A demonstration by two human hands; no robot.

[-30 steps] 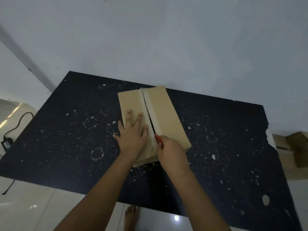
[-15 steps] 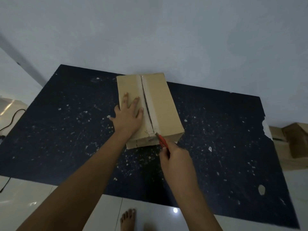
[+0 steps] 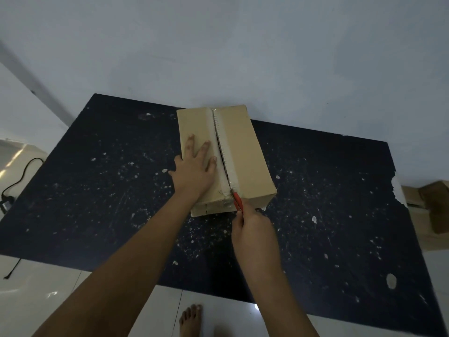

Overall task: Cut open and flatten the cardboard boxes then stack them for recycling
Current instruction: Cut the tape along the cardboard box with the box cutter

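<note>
A long brown cardboard box lies on a black speckled table. A strip of clear tape along its top seam is slit lengthwise, showing a dark gap. My left hand presses flat on the left top flap, fingers spread. My right hand grips a red-handled cutter whose tip sits at the near end of the seam, at the box's front edge.
More brown cardboard sits off the table's right edge. A black cable runs over the tiled floor at the left. A bare foot stands below the table's near edge. A pale wall rises behind.
The cutter has slid down the seam from partway along it to the box's near edge, and my right hand has drawn back towards me. My left hand stays pressed on the left flap.
</note>
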